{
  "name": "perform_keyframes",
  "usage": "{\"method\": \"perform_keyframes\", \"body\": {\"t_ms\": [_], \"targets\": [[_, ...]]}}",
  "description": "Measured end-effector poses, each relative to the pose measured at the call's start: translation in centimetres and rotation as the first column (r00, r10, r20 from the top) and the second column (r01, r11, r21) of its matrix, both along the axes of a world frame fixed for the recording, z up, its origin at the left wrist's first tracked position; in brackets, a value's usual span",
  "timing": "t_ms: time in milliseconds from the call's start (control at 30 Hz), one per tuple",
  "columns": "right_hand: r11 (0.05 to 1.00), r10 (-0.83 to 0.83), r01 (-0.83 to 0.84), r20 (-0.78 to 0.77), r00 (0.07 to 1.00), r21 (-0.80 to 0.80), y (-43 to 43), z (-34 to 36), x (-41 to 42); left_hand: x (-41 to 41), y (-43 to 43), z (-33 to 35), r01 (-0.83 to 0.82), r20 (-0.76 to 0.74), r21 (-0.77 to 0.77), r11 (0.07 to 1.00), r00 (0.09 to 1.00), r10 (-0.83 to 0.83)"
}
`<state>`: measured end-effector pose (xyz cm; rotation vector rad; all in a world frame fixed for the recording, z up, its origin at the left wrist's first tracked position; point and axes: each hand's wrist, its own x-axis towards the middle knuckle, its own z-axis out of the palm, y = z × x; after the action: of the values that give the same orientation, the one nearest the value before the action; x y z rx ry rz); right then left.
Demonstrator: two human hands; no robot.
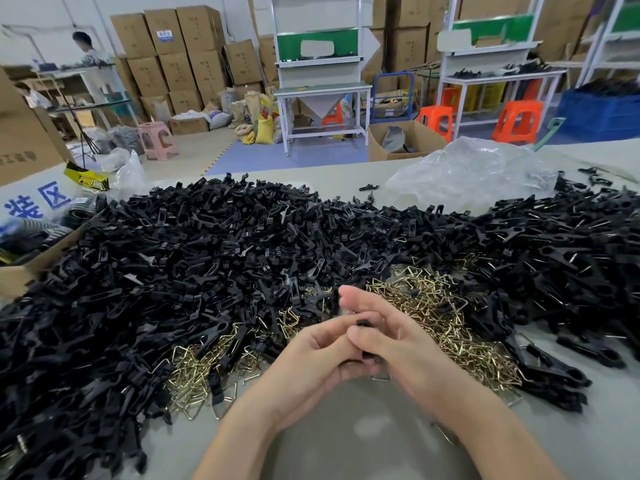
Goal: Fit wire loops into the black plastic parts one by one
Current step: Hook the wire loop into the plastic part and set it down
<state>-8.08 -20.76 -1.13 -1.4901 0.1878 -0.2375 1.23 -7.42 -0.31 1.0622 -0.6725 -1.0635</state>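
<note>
On my feed the left hand (308, 355) and right hand (405, 344) are both curled round one small black plastic part (363, 322), grey wire loop (381, 377) poking out underneath, just in front of the brass-coloured wire loop pile (436, 306).

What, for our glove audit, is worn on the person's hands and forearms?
Nothing visible: the left hand and right hand are bare, without gloves, rings or watch; the left forearm and right forearm show no sleeves.
</note>
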Motion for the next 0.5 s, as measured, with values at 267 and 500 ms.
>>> {"method": "perform_keyframes", "body": {"t_ms": [267,500], "targets": [[0.999,0.024,-0.024,0.014,1.000,0.036,0.01,-0.10,-0.18,-0.25,0.16,-0.22,-0.004,0.117,0.048,0.999,0.993,-0.002],[1.000,-0.019,0.019,-0.015,1.000,0.011,0.31,-0.03,-0.29,-0.71,0.23,0.15,-0.148,0.454,0.109,0.983,0.887,0.084]]}}
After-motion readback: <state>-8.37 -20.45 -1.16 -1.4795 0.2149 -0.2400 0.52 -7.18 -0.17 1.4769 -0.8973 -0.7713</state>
